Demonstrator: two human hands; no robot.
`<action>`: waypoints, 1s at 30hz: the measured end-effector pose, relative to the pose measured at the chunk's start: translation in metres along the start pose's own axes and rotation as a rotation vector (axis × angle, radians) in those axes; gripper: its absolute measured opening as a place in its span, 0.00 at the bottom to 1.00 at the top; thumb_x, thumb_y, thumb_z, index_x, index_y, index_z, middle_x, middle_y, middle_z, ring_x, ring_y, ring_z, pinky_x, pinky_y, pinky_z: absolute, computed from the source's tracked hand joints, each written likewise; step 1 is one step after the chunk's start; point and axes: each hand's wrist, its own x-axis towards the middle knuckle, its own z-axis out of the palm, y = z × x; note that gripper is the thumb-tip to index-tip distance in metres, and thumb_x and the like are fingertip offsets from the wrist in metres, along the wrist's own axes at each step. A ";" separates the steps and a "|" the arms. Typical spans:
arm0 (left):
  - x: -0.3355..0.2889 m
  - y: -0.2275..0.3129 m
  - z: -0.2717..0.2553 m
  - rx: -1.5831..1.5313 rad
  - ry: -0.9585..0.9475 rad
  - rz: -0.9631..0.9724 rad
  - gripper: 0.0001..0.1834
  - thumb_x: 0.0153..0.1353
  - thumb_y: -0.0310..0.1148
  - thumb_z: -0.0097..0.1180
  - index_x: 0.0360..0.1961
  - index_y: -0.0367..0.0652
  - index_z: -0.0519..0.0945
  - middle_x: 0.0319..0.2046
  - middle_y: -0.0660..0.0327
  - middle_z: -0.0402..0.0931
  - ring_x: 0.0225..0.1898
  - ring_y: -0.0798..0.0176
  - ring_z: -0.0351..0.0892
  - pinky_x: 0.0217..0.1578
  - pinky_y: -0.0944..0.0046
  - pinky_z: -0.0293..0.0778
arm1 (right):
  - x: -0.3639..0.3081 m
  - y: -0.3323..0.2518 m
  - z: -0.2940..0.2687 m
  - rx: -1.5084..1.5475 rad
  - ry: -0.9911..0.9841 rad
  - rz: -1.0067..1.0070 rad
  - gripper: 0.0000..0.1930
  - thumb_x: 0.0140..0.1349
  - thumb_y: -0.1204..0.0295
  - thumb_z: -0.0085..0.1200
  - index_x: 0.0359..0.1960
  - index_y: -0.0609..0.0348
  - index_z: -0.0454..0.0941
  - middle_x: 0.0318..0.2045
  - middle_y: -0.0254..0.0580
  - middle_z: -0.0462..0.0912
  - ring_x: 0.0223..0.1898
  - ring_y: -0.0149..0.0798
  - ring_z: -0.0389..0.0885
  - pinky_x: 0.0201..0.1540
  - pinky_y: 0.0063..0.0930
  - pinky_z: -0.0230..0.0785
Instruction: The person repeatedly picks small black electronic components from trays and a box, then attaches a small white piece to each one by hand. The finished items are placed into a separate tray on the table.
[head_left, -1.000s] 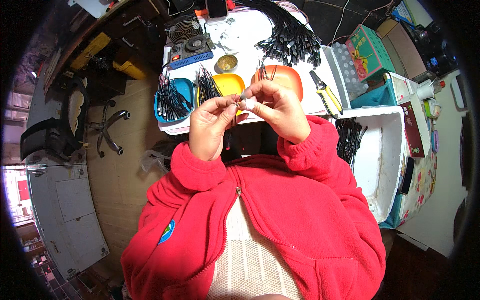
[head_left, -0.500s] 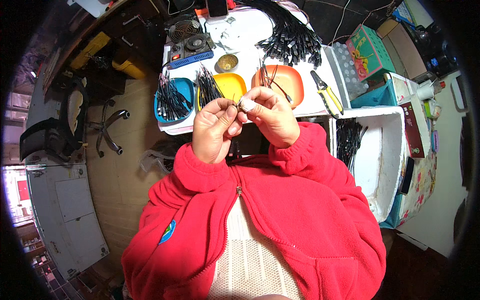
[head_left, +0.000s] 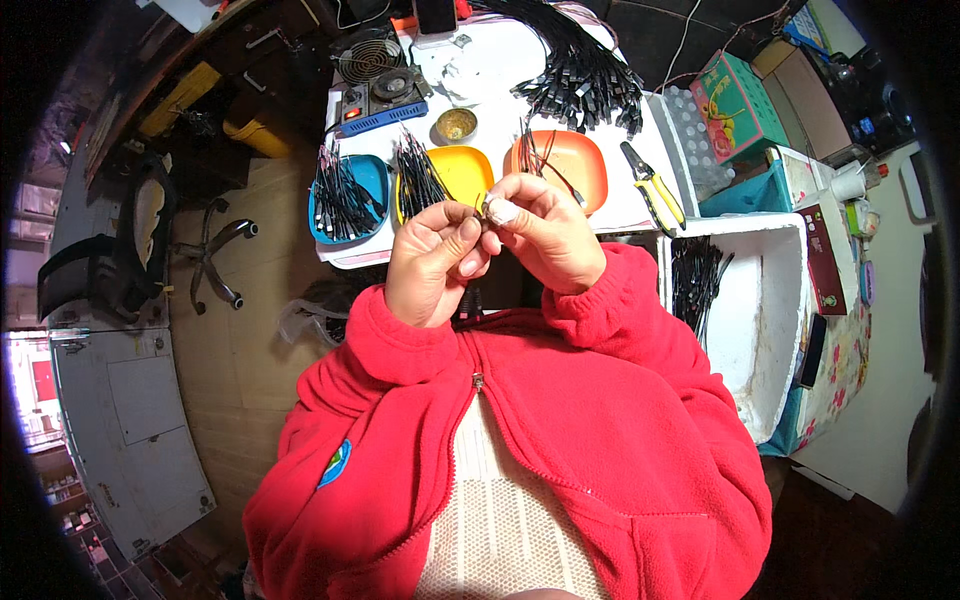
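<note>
In front of my chest my two hands meet at the fingertips, over the near edge of the table. My left hand [head_left: 436, 262] is closed in a pinch on a thin cable [head_left: 481, 204], only a bit of which shows between the fingers. My right hand [head_left: 548, 232], with a pale covering on its thumb tip, pinches the same spot. Just beyond stand a blue tray [head_left: 376, 172] and a yellow tray [head_left: 470, 172], both with bundles of short black cables, and an orange tray [head_left: 590, 170] with a few cables.
Wire strippers [head_left: 655, 190] with yellow handles lie to the right. A small metal bowl [head_left: 456, 125], a blue device with a fan [head_left: 385, 108] and a heap of black cables [head_left: 585, 80] are farther back. A white foam box [head_left: 760, 330] holding cables stands at right; an office chair [head_left: 120, 240] is at left.
Both hands stay together at nearly the same place, with small finger movements at the pinch. The trays and tools have not moved.
</note>
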 end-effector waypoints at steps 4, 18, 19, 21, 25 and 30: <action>0.002 0.004 -0.006 -0.089 -0.087 -0.154 0.05 0.66 0.29 0.50 0.39 0.40 0.76 0.30 0.57 0.80 0.19 0.76 0.64 0.24 0.76 0.62 | 0.000 -0.002 -0.002 0.009 -0.054 0.072 0.07 0.64 0.75 0.53 0.41 0.63 0.72 0.33 0.40 0.78 0.27 0.32 0.79 0.34 0.23 0.73; 0.005 -0.003 -0.008 0.044 -0.063 -0.017 0.08 0.64 0.27 0.54 0.42 0.35 0.78 0.31 0.51 0.80 0.21 0.73 0.68 0.25 0.74 0.67 | -0.001 -0.003 -0.006 -0.107 0.017 0.017 0.07 0.64 0.74 0.55 0.39 0.66 0.74 0.31 0.37 0.78 0.28 0.28 0.76 0.35 0.21 0.71; 0.005 -0.002 -0.008 0.105 -0.045 0.012 0.08 0.63 0.26 0.55 0.42 0.34 0.79 0.31 0.50 0.81 0.21 0.72 0.69 0.24 0.74 0.67 | -0.001 -0.002 -0.007 -0.150 0.024 -0.013 0.07 0.64 0.74 0.55 0.39 0.66 0.74 0.31 0.37 0.78 0.29 0.28 0.76 0.35 0.21 0.71; 0.005 -0.002 -0.009 0.230 -0.009 0.073 0.09 0.61 0.24 0.57 0.43 0.33 0.80 0.30 0.49 0.81 0.21 0.72 0.71 0.24 0.74 0.68 | -0.001 -0.001 -0.010 -0.245 0.047 -0.074 0.07 0.64 0.74 0.55 0.39 0.66 0.74 0.31 0.37 0.78 0.30 0.29 0.76 0.35 0.22 0.70; 0.008 -0.008 -0.010 0.307 0.049 0.160 0.10 0.61 0.24 0.57 0.44 0.33 0.81 0.28 0.51 0.81 0.21 0.72 0.71 0.24 0.77 0.67 | 0.002 0.008 -0.012 0.121 0.008 -0.007 0.06 0.65 0.75 0.52 0.39 0.66 0.73 0.32 0.40 0.77 0.32 0.32 0.77 0.38 0.24 0.71; 0.018 -0.013 -0.018 0.252 0.069 0.131 0.10 0.61 0.24 0.57 0.43 0.32 0.81 0.29 0.52 0.81 0.22 0.72 0.73 0.23 0.77 0.67 | 0.007 0.016 -0.016 0.194 0.079 0.064 0.06 0.65 0.73 0.51 0.40 0.61 0.73 0.27 0.37 0.75 0.28 0.32 0.75 0.37 0.40 0.77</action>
